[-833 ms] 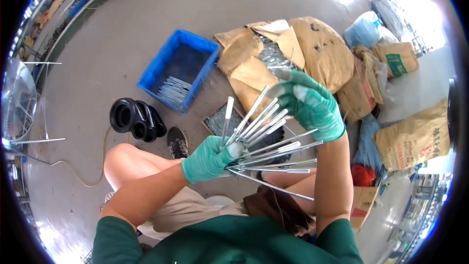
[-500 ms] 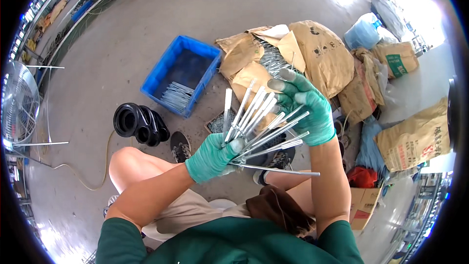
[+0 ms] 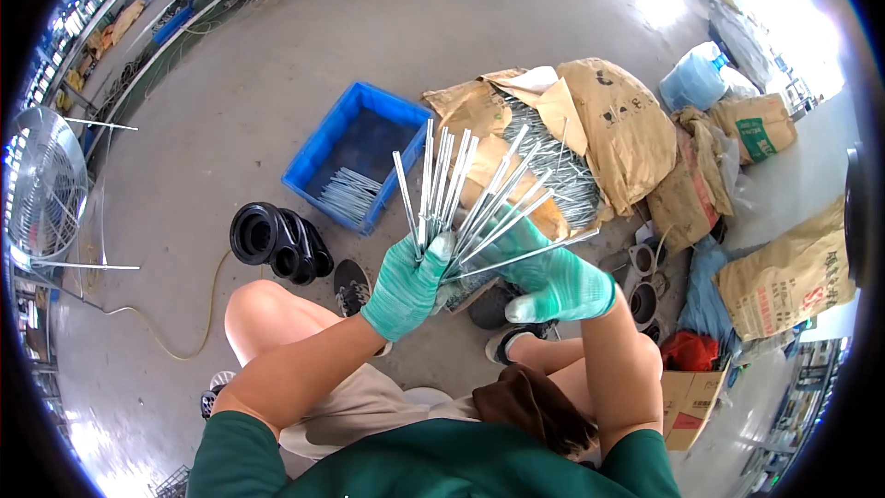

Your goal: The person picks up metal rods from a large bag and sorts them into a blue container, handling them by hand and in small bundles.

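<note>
Green-gloved, my left hand (image 3: 406, 288) grips a fanned bunch of thin silvery metal rods (image 3: 446, 186) near their lower ends, thumb across the front. The rods spread upward and to the right. My right hand (image 3: 555, 272), in a matching glove, lies flat against the right side of the fan with its thumb apart; its fingers pass partly behind the rods. Beyond the hands, more such rods fill a torn-open brown paper sack (image 3: 479, 107). A blue plastic bin (image 3: 318, 186) to the left has a small stack of rods at its near end.
Black ring-shaped parts (image 3: 263, 235) stand left of my feet. A standing fan (image 3: 46, 186) is at the far left, with a yellowish hose on the floor. Full paper sacks (image 3: 784, 267), a blue water jug (image 3: 691, 76) and a cardboard box (image 3: 693, 406) crowd the right.
My right hand has come down from above the rods to their right side, its fingers now among and behind them. The rods point more upright. My left hand keeps its grip.
</note>
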Tool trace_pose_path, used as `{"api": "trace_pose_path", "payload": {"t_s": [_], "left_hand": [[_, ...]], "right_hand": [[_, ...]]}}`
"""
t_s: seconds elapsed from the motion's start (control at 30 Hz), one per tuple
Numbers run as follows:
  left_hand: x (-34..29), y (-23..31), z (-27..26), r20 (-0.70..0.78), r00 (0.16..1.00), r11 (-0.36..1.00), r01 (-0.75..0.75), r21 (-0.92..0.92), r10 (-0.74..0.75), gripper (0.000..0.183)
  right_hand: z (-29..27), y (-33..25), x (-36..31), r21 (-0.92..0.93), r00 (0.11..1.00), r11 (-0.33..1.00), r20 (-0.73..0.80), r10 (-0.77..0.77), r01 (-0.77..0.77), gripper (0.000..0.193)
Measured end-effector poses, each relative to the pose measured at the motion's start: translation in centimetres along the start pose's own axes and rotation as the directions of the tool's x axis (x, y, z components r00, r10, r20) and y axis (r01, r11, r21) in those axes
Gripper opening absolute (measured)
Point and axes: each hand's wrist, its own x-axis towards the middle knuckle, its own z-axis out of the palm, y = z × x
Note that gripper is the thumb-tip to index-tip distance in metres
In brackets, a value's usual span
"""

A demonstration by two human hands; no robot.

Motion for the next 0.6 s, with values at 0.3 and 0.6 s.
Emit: {"api": "trace_pose_path", "payload": {"t_s": [0.3,0.6], "left_hand": [[0.6,-1.1,0.1,0.287,0.956,0.984,0.001,0.180,-0.054,0.044],[1.7,-2.0,0.4,0.394,0.912,0.992,-0.090,-0.086,0.117,0.078]], "right_hand": [[4.2,-0.9,4.1,0.200,0.912,0.978,-0.387,0.137,-0.063,0.041],[4.9,-0.9,5.4,0.434,0.864,0.893,-0.489,0.121,0.121,0.018]]}}
